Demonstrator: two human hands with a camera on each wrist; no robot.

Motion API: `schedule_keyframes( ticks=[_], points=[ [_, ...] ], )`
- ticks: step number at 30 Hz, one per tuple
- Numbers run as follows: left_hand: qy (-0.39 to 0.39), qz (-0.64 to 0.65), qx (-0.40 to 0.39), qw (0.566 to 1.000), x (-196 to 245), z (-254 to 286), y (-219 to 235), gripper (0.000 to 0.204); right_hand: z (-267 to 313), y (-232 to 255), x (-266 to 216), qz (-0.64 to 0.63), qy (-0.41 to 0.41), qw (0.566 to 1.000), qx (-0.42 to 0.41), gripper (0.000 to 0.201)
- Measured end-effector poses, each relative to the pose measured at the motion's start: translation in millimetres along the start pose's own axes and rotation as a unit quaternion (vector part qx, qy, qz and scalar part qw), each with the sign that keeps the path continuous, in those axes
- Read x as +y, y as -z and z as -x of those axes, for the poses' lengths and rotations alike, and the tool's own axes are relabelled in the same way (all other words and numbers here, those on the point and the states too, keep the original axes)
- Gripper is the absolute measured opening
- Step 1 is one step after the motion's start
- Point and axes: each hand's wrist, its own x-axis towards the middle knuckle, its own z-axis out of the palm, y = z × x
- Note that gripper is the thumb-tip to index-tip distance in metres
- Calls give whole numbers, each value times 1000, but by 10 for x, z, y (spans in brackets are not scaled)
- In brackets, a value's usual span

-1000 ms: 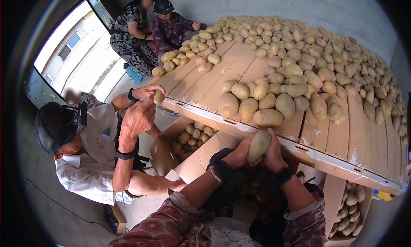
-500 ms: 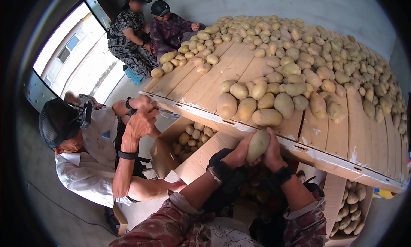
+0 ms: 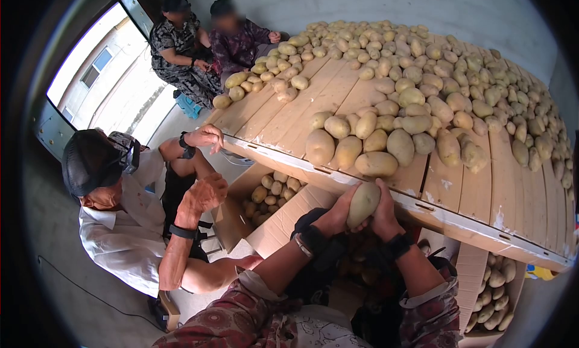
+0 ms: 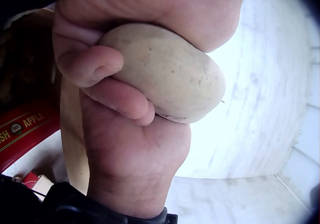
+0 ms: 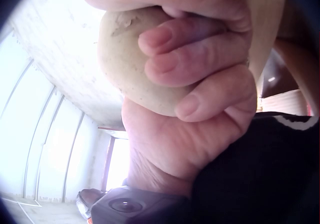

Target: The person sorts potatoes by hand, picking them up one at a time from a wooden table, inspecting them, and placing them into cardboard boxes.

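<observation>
Right wrist only: flaked patch (image 5: 126,26) on potato (image 5: 121,61)

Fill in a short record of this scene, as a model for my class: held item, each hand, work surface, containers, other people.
held item: one pale potato
left: left hand grips the potato, fingers curled round it
right: right hand grips the same potato
work surface: plank table bearing many loose potatoes
containers: left box and right box, cardboard, both holding potatoes
other people: person in white shirt, left; person in camouflage print and person in purple print, far left
</observation>
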Motion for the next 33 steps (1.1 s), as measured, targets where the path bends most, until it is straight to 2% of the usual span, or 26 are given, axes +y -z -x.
schedule_keyframes(
  ticks=[4, 6, 16, 18, 21, 24, 28, 33],
  points=[
    [-4, 1, 6, 1000, -12, -9, 1, 70, -28, -16, 16, -10, 6, 1000, 21, 52],
    [-10, 0, 14, 1000, -35, -23, 4, 70, -17, -12, 15, -6, 1, 1000, -4, 57],
    [-4, 6, 7, 1000, -38, -43, 31, 69, -37, -16, 17, -20, 17, 999, 36, 51],
    [-14, -1, 10, 1000, -52, -37, 15, 69, -26, 14, 15, -16, 4, 1000, 2, 51],
    [-21, -9, 6, 1000, -29, -53, 40, 67, -56, -10, 21, -17, 2, 999, 31, 55],
    [-17, -7, 0, 1000, -53, -39, 35, 66, -24, 4, 13, -7, -5, 1000, 2, 54],
    [-16, -2, 10, 1000, -42, -42, 26, 67, -32, -19, 5, -13, 11, 1000, 23, 54],
    [-28, -12, 11, 999, -26, -21, 15, 66, -20, -17, -9, -23, -10, 1000, 15, 54]
  ],
)
